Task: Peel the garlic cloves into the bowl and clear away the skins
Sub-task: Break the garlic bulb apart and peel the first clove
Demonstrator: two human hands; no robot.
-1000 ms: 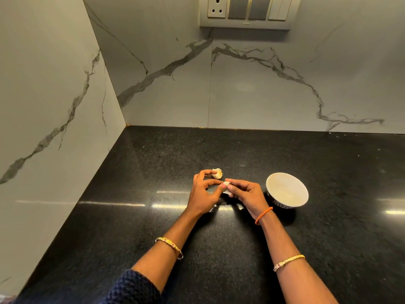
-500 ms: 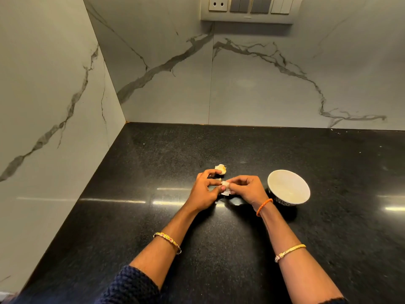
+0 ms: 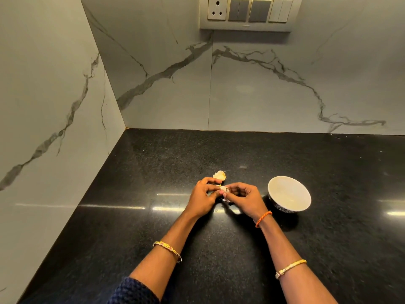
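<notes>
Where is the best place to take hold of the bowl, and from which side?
Probably the rim of the bowl on its right or far side, thumb inside, fingers outside. It stands upright and open, its wall narrows toward the base, and the right hand crowds its left side.

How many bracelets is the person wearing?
3. A gold beaded bracelet on the left forearm, an orange band at the right wrist, and a yellow bracelet further up the right forearm. Sleeves may hide more.
</notes>
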